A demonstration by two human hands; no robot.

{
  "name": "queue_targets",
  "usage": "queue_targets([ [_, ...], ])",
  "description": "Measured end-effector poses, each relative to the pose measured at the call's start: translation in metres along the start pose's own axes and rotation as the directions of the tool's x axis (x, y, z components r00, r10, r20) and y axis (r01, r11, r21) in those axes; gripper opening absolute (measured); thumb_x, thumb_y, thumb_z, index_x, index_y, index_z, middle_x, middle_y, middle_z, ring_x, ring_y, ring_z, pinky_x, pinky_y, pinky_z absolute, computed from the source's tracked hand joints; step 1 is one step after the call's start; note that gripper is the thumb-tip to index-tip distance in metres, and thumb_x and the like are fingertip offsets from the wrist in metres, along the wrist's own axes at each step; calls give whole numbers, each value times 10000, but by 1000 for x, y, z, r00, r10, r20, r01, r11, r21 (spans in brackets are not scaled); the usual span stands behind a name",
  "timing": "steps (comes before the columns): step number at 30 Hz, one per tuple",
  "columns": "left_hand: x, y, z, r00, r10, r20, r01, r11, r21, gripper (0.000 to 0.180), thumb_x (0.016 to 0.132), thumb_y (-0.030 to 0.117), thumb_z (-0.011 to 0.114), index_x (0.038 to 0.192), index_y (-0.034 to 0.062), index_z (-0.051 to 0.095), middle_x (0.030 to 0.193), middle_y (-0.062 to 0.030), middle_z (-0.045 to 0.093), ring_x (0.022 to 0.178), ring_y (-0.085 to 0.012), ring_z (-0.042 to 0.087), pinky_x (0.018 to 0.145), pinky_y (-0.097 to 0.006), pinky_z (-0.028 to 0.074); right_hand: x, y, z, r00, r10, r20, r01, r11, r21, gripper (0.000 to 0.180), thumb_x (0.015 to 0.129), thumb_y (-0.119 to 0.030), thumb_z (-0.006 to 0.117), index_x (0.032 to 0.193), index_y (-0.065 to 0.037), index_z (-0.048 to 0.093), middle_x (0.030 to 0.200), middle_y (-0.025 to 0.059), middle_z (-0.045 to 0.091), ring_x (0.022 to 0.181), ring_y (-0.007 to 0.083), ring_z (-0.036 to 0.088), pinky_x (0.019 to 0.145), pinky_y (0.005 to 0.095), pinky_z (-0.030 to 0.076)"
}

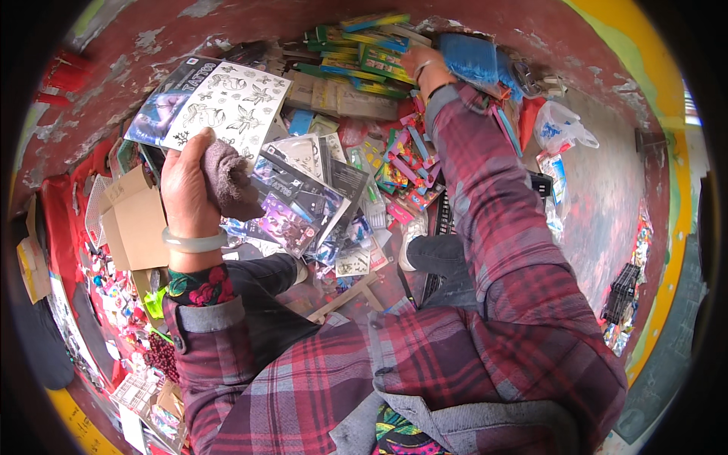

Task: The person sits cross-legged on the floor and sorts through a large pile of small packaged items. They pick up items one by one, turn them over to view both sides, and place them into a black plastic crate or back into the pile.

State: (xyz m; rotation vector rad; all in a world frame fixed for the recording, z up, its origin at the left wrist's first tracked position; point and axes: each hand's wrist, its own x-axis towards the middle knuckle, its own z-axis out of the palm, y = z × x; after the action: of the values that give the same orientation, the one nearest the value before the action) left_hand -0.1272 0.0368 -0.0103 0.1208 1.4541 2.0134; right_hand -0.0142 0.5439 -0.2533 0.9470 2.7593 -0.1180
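Note:
My left hand (pixel 188 186) is closed around a grey-brown cloth (pixel 231 182), held over a heap of glossy sticker and tattoo packets (pixel 299 201). A pale bangle circles that wrist. My right hand (pixel 421 64) reaches far ahead in a plaid sleeve and rests on a stack of green and yellow packets (pixel 371 57), right beside a blue scrubby cloth (pixel 470 59). Whether its fingers grip a packet is hidden by the hand itself.
A large white sheet with black flower and butterfly designs (pixel 227 102) lies at the upper left. An open cardboard box (pixel 136 224) stands left. Colourful toys (pixel 406 167), a clear plastic bag (pixel 561 125) and a black crate (pixel 622 292) sit right. My knees and shoe (pixel 413 239) are below.

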Motion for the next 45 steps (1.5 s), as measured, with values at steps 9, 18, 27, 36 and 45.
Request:
queue_targets([
  [9, -18, 0, -6, 990, 38, -137, -34, 999, 34, 149, 827, 88, 560, 943, -7, 560, 823, -57, 594, 691, -144, 578, 615, -256, 473, -245, -146, 230, 843, 59, 534, -266, 910, 319, 245, 695, -247, 656, 772, -18, 618, 709, 114, 603, 573, 210, 585, 525, 354, 487],
  [18, -23, 1, 1, 987, 55, -150, -51, 998, 26, 164, 810, 80, 590, 922, -28, 537, 812, -80, 579, 703, -151, 577, 610, -263, 488, -265, -176, 237, 685, 210, 698, -651, 607, 456, 355, 745, -310, 667, 904, 2, 607, 725, 112, 569, 589, 229, 567, 500, 338, 491],
  [27, -20, -1, -12, 994, 46, -96, -45, 999, 9, 158, 823, 89, 582, 923, -19, 524, 781, -74, 567, 645, -156, 575, 562, -272, 490, -263, -155, 172, 932, 287, 222, -320, 357, 878, 164, 746, -130, 639, 848, -2, 644, 761, 61, 637, 672, 125, 604, 576, 257, 453],
  [36, -17, 0, -26, 996, 58, -75, -55, 998, 42, 125, 801, 96, 580, 848, -10, 532, 709, -63, 562, 587, -158, 567, 509, -277, 474, -264, -185, 64, 972, -36, 231, -231, -295, 927, 256, 767, -77, 618, 1014, -11, 611, 875, 22, 634, 734, 115, 580, 680, 218, 423],
  [45, -18, 4, -25, 996, 85, -39, -85, 996, 4, 134, 814, 103, 554, 883, -7, 523, 724, -71, 561, 585, -171, 575, 521, -283, 500, -262, -200, 22, 967, -168, 193, -244, -373, 895, 280, 776, -45, 624, 1050, 5, 590, 958, 55, 640, 807, 128, 601, 723, 240, 462],
])
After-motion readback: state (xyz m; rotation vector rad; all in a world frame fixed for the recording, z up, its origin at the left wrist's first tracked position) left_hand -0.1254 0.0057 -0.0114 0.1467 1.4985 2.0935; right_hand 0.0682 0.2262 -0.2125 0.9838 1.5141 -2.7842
